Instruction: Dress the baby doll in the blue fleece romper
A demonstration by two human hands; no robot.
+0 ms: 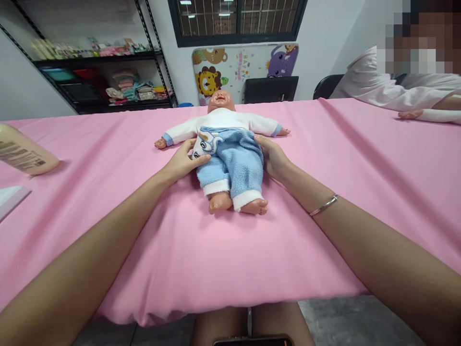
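A baby doll (219, 101) lies on its back on the pink-covered table, head away from me and arms spread. It wears a white top (226, 119) with blue cuffs and fluffy light-blue pants (239, 156) with white hems and an animal-face patch. My left hand (184, 161) grips the left edge of the pants beside the patch, thumb on top and fingers partly hidden. At the opposite side, my right hand (275, 156) has its fingers curled on the pants near the waistband, some of them out of sight. Both bare doll feet point toward me.
A cream bottle (27, 150) tilts at the table's left, with a white flat object (12, 199) nearer me. Another person in white (389, 86) rests an arm on the right end. Behind stand a shelf rack (97, 60) and a black monitor-like panel (271, 89).
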